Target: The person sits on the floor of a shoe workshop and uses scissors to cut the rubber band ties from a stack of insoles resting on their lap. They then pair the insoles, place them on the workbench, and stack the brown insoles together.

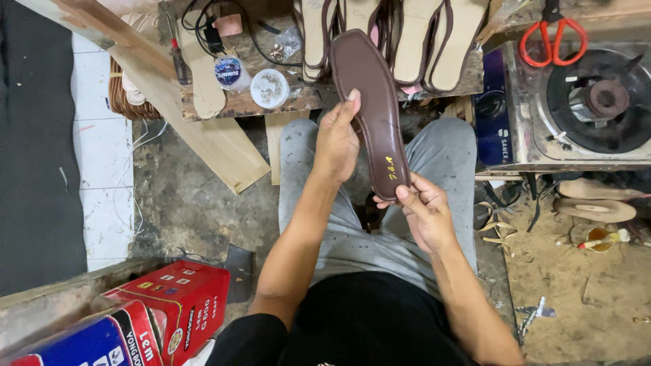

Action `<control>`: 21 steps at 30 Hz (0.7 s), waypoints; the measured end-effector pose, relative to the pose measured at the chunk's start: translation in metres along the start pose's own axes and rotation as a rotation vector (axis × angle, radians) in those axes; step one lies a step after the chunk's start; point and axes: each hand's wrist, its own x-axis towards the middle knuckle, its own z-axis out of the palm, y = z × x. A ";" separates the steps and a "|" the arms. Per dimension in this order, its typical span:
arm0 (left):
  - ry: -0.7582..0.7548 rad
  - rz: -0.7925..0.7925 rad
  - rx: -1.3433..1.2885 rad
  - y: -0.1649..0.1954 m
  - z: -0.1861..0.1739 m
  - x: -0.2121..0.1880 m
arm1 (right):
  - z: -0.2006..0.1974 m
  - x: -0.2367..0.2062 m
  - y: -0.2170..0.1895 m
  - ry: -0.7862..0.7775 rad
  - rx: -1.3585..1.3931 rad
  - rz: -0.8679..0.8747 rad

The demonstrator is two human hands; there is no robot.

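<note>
The insole [371,108] stands lengthwise above the person's knees, the left hand [337,141] on its left edge midway up, the right hand [422,211] at its near end. Beyond it, a row of soles [400,41] lies on the tabletop [237,103], with two round tins [251,80] to their left. A stove [583,102] sits at right, scissors [553,34] behind it. Two boxes [149,318] rest on the floor near left.
</note>
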 end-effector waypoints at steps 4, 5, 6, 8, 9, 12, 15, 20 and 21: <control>0.057 0.122 0.334 -0.012 0.001 -0.007 | 0.004 0.001 0.004 0.062 -0.033 -0.010; 0.033 0.139 0.315 -0.014 0.001 -0.010 | 0.005 0.002 0.006 0.068 -0.042 -0.018; 0.008 0.155 0.297 -0.015 0.001 -0.014 | 0.006 0.003 0.007 0.073 -0.050 -0.026; -0.029 0.176 0.286 -0.015 0.004 -0.019 | 0.007 0.004 0.007 0.070 -0.032 -0.027; -0.040 0.181 0.293 -0.015 0.006 -0.022 | 0.007 0.005 0.007 0.070 -0.025 -0.026; -0.053 0.203 0.326 -0.012 0.011 -0.028 | 0.007 0.006 0.006 0.063 -0.054 -0.036; -0.078 0.188 0.348 -0.009 0.012 -0.031 | 0.008 0.005 0.006 0.062 -0.074 -0.040; -0.037 0.150 0.323 -0.005 0.007 -0.027 | 0.006 0.001 0.008 0.033 -0.023 0.001; -0.025 0.172 0.316 -0.003 0.005 -0.025 | 0.004 0.000 0.007 0.019 -0.024 0.007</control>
